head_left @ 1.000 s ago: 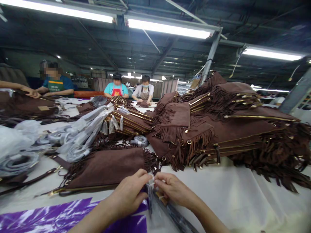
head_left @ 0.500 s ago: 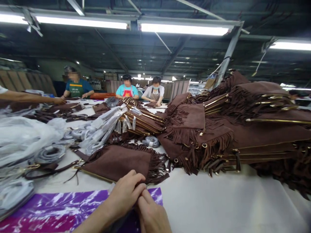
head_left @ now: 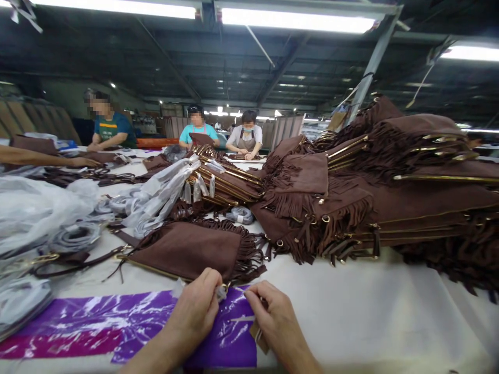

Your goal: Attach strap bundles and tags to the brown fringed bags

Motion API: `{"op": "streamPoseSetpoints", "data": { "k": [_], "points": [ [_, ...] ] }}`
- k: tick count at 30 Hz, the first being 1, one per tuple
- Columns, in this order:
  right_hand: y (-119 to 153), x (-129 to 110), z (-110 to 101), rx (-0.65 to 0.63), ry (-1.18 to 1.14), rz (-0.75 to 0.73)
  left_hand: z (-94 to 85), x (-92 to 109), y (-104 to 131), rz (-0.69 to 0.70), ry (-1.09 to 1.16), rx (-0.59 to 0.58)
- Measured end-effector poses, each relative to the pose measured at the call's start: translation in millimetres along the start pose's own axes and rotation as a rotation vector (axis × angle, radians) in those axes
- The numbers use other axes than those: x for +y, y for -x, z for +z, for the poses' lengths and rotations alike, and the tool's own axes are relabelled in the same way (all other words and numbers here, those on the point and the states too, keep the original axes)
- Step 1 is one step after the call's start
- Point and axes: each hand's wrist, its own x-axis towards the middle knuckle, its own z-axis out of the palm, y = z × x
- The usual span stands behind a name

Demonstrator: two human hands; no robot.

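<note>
My left hand (head_left: 197,306) is closed on a small metal clip (head_left: 222,292) that seems wrapped in clear plastic; its fingers partly hide it. To its right, my right hand (head_left: 278,317) pinches a narrow brown strip, mostly covered by the fingers. A tan piece (head_left: 259,336) hangs below that hand. Under both hands lies a glossy purple plastic sheet (head_left: 148,317) with a magenta band. Just beyond the left hand rests a brown fringed bag (head_left: 191,249) with a strap (head_left: 88,264) at its left end.
Brown fringed bags (head_left: 413,208) with gold trim are piled high on the right. Coiled straps in grey wrapping (head_left: 74,236) and clear plastic (head_left: 39,208) cover the left. Several co-workers stand across the white table (head_left: 351,306); a person's arm (head_left: 42,156) reaches in from the left.
My hands, close together before, have moved apart, the right one going right. A clip now shows at the left hand and a tan piece below the right. The view has tilted slightly down.
</note>
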Motion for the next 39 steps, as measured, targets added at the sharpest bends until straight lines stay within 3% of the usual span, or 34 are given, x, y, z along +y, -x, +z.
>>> {"op": "streamPoseSetpoints", "data": {
  "k": [5,16,23,26,30,34,39],
  "points": [
    [-8,-7,9,-0.012,0.014,0.065,-4.5,-2,-5,-0.023,0.194,0.018],
    [-15,-13,24,0.006,0.222,0.012,-7.4,1,-6,-0.063,0.181,-0.012],
    [-18,-13,26,-0.024,0.266,0.019,-33.8,12,-28,-0.105,-0.022,-0.19],
    [-19,-12,25,-0.045,0.272,0.025,-42.6,15,-43,-0.022,-0.167,-0.305],
    [-19,-10,26,-0.052,0.287,0.03,-38.9,14,-51,0.098,-0.355,-0.379],
    [-19,-8,23,-0.075,0.243,0.003,-27.3,3,-48,0.184,-0.341,-0.336],
    [-32,-8,4,-0.088,0.011,-0.004,-25.7,-9,-54,0.162,-0.106,-0.12]
  ]
}}
